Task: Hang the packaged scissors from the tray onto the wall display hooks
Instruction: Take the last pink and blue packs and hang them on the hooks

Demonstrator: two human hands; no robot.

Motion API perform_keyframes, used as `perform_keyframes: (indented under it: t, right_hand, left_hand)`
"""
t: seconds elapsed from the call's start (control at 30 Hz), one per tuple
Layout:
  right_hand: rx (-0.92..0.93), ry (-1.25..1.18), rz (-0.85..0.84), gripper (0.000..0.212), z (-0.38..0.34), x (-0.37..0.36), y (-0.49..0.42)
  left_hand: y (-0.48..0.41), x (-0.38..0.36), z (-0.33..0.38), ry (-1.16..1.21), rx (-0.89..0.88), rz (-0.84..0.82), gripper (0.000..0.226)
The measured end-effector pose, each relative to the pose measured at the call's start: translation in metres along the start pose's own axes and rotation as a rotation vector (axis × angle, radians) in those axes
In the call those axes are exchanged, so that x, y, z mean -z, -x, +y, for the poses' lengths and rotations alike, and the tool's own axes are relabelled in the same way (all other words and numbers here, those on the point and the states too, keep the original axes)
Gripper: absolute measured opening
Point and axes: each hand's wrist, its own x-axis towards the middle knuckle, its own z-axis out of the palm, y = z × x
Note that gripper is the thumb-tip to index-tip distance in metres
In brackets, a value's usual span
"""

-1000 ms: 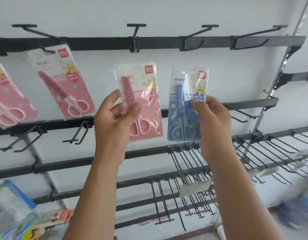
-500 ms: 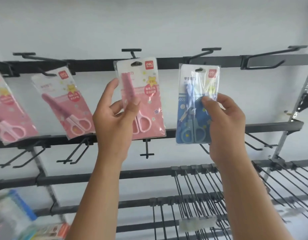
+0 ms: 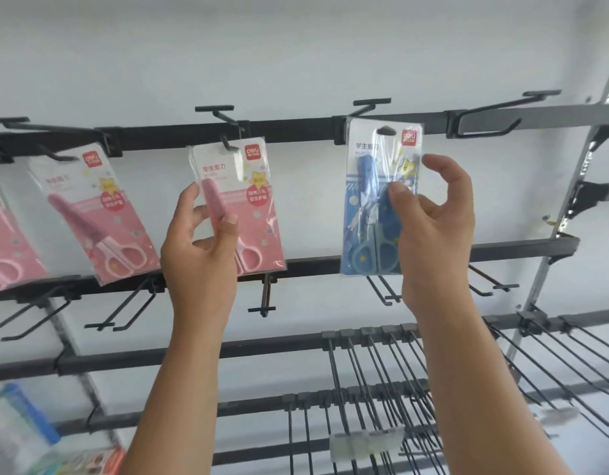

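My left hand pinches a pink pack of scissors by its middle; the pack's top hole sits on the tip of a black hook on the top rail. My right hand grips a blue pack of scissors between thumb and fingers, its hang hole level with the top rail, just under another hook. Whether the blue pack's hole is on a prong I cannot tell. Two more pink packs hang at the left, one tilted and one cut by the frame edge.
An empty double hook juts from the top rail at the right. Lower rails carry empty hooks and a dense group of long black pegs. A metal upright stands at the right. Blurred coloured goods lie bottom left.
Both hands have risen with their packs toward the top rail. The pink pack's hole has reached its hook's tip, and the blue pack has come up against the rail.
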Motion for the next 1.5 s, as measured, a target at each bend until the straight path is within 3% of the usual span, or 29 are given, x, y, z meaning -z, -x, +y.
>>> perform_keyframes:
  t: [0.23,0.53,0.7,0.93,1.23,1.43,1.5]
  right_hand:
    - [0.027,0.107,-0.059,0.026,-0.004,-0.007,-0.014]
    - [0.041,0.259,-0.057,0.023,-0.003,-0.001,-0.015]
    - [0.049,0.340,-0.050,0.023,0.000,-0.004,-0.020]
    - [-0.006,0.272,-0.052,0.024,-0.010,0.003,-0.020]
    - [0.111,0.400,-0.069,0.030,0.009,-0.001,-0.025]
    - [0.112,0.302,-0.097,0.046,-0.004,-0.006,-0.028]
    - [0.096,0.320,-0.112,0.043,-0.007,-0.003,-0.033]
  left_hand:
    - [0.008,-0.001,-0.003,-0.083,0.016,0.042,0.050]
    - [0.008,0.000,-0.001,-0.094,0.014,0.007,0.033]
    - [0.008,-0.001,-0.003,-0.122,0.029,0.001,0.042]
    - [0.005,-0.004,-0.003,-0.096,0.094,0.040,0.045]
    - [0.007,-0.005,0.003,-0.055,0.120,0.034,0.036]
    - [0.007,-0.008,0.006,-0.072,0.113,0.027,0.034]
    - [0.007,-0.007,0.007,-0.060,0.116,0.037,0.033]
